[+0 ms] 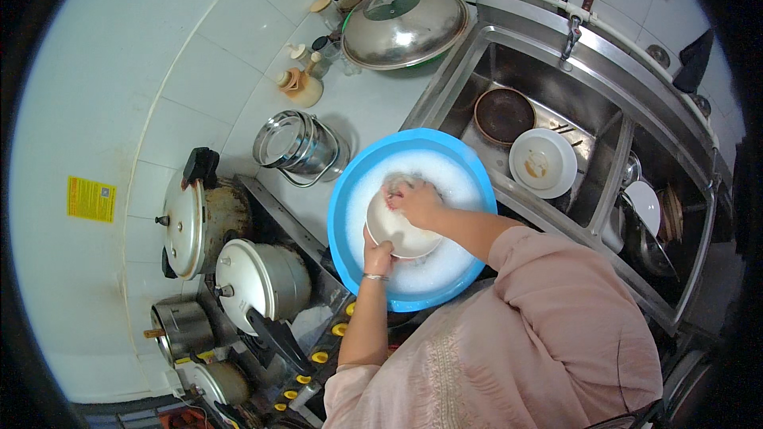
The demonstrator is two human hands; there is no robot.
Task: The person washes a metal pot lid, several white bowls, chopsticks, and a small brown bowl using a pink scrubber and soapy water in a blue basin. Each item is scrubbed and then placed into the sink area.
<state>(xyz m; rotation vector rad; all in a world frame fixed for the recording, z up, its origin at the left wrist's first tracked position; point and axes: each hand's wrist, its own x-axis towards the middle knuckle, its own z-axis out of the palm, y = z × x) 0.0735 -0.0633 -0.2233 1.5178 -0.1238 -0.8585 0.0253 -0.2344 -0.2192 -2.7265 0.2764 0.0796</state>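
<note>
A white bowl is tilted over the suds in a blue plastic basin. My left hand grips the bowl's near left rim, thumb on the inner side. At its far side my right hand presses a greyish scouring pad against the bowl; the fingers partly hide the pad. White foam fills the basin around both hands.
Right of the basin is a steel double sink with a brown round dish, a white bowl and a tap. Pressure cookers stand left, a steel food carrier and lidded wok beyond.
</note>
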